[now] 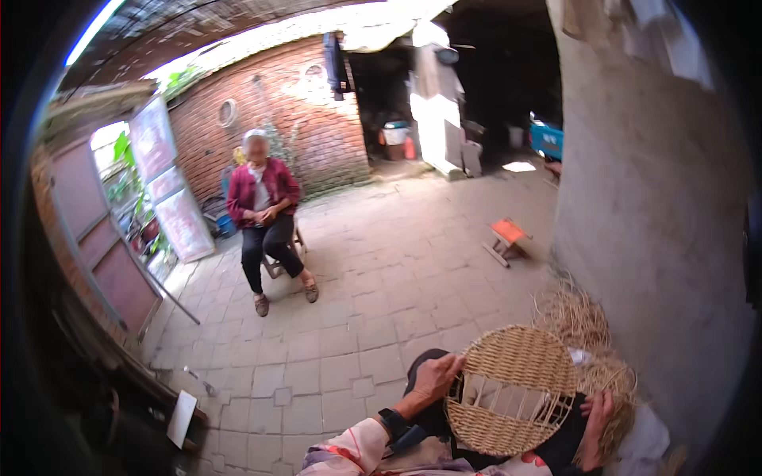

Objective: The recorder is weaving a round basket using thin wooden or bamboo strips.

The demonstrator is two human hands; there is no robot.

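Observation:
A round woven straw piece [520, 358] rests over my lap, tilted toward me. Tight weave covers its upper and lower parts, while bare ribs [508, 399] cross an open band in the middle. My left hand [435, 376], with a dark band on its wrist, pinches the piece's left rim. Just past the right rim is my right hand [597, 412], fingers drawn together beside a bundle of loose straw [617, 397]. Whatever those fingers hold is too small to make out.
More straw [573, 313] is heaped against the grey wall [651, 198] on my right. An orange-topped folding stool [508, 232] stands on the paved floor [357, 309]. Ahead to the left, a person [262, 194] sits on a stool with hands together. A metal door [107, 230] lies further left.

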